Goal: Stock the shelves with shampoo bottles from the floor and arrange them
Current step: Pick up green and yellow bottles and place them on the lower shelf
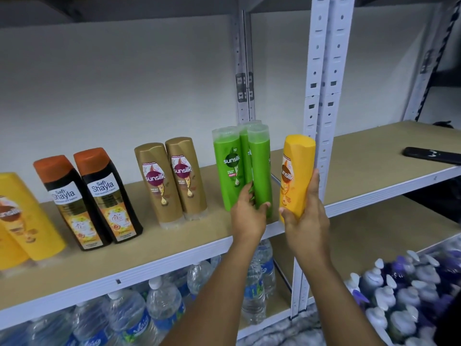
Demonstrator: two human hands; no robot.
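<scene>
Gripping a yellow Sunsilk bottle [294,176] around its lower half, the right hand [305,218] holds it upright in the air just in front of the white slotted upright post [324,96] of the rack, with the thumb on the label side and the fingers wrapped behind. Just to the left of that post, the left hand [249,213] rests against a cluster of green Sunsilk bottles [239,168] standing on the shelf board [154,245]; its fingers curl around the lower part of the rightmost green one, thumb at the front, so the hand is closed on that bottle. At least three green bottles stand packed together here, clear caps upward.

Further left from the post along the same board stand two gold Sunsilk bottles [172,181] touching side by side, caps up. Beyond them are two black Safi Shayla bottles [87,198] with orange-brown caps, also side by side. Farthest from the post, at the picture's left edge, more yellow bottles [22,216] stand close together, partly cut off.

To the right of the post, a neighbouring shelf board carries a dark flat object [432,156], too cropped to identify. Below the post on the left side, clear water bottles [159,305] with blue labels fill the lower shelf. Below it on the right, a mass of purple and white pump bottles [404,285] crowds together, somewhat blurred.
</scene>
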